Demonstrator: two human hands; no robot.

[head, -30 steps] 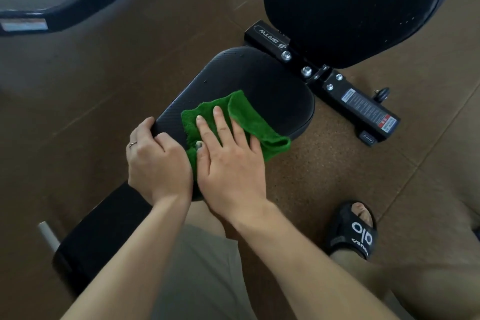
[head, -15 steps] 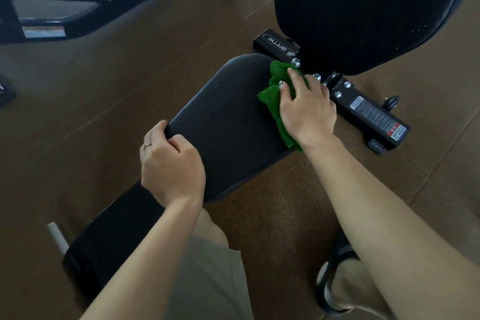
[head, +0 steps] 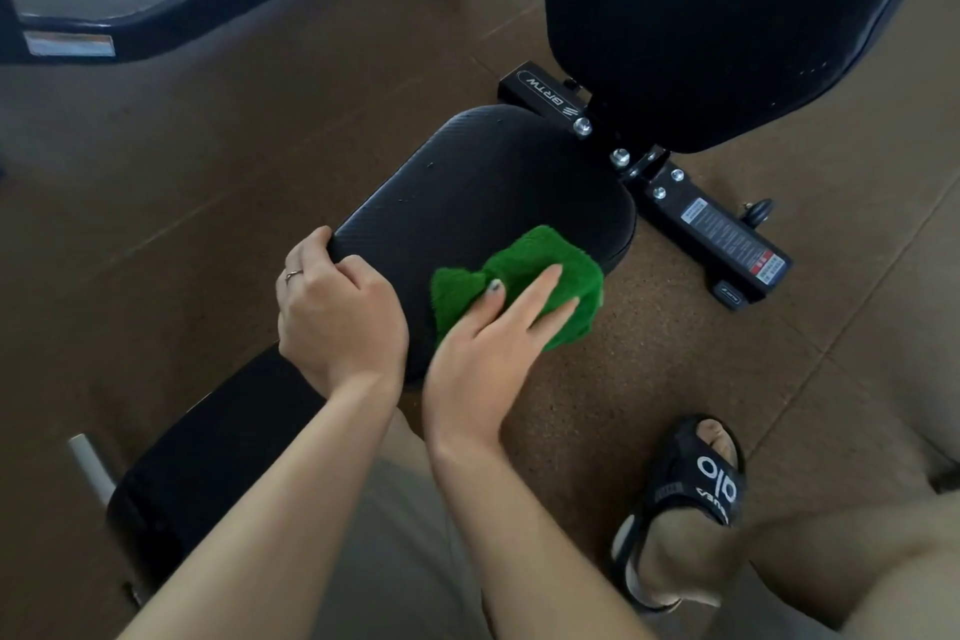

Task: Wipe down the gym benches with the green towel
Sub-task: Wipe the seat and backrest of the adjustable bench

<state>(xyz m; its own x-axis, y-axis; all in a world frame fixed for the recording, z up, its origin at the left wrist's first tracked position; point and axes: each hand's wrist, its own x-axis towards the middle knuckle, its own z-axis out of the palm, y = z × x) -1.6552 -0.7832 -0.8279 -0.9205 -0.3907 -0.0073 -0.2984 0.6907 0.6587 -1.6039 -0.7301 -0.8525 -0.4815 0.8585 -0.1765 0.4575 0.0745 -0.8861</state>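
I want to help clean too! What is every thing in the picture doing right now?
green towel: bunched, lying on the seat pad's near right edge, pressed flat by the right hand.
right hand: fingers straight, on the towel.
left hand: curled over the seat pad's left edge.
seat pad: flat, partly covered by the towel.
back pad: tilted up, untouched.
sandal: on a foot, on the floor.

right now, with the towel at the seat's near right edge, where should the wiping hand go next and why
Probably sweep the right hand, pressing the green terry towel flat, up across the black textured seat pad toward its far left corner, where pale specks show. The left hand grips the pad's left edge.
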